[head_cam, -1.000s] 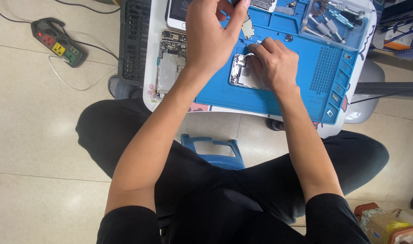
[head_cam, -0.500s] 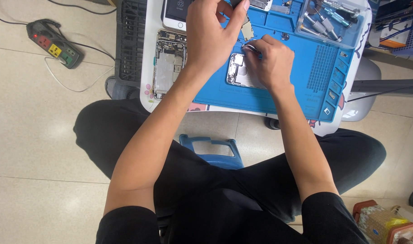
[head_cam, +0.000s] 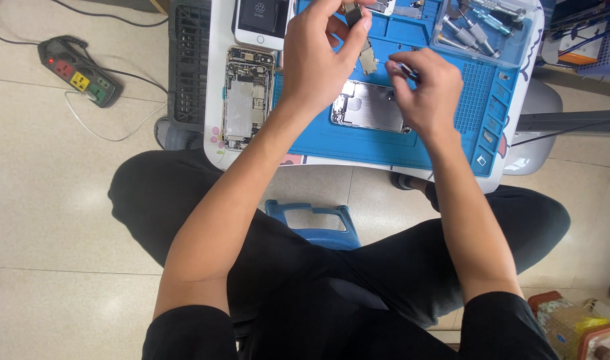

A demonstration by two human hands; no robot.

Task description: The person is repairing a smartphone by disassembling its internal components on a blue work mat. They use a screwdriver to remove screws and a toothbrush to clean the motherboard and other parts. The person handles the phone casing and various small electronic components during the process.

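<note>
My left hand (head_cam: 318, 57) is raised above the blue work mat (head_cam: 385, 143), its fingertips pinching a small dark part (head_cam: 354, 15) near the top edge. My right hand (head_cam: 428, 90) grips a thin screwdriver (head_cam: 405, 69) just above the right end of a silver metal phone plate (head_cam: 368, 107) lying on the mat. A small metal bracket (head_cam: 368, 61) lies on the mat between the two hands. An opened phone body (head_cam: 245, 97) with bare circuitry lies left of the mat on the small white table (head_cam: 218, 143).
A phone screen (head_cam: 262, 20) lies at the table's top left. A clear tray of screwdrivers (head_cam: 482, 27) sits top right. A power strip (head_cam: 78, 70) with cable lies on the tiled floor at left. A blue stool (head_cam: 315, 223) shows between my legs.
My right hand has lifted off the silver plate and moved up and right with the screwdriver, uncovering the plate. My left hand stays raised near the top edge.
</note>
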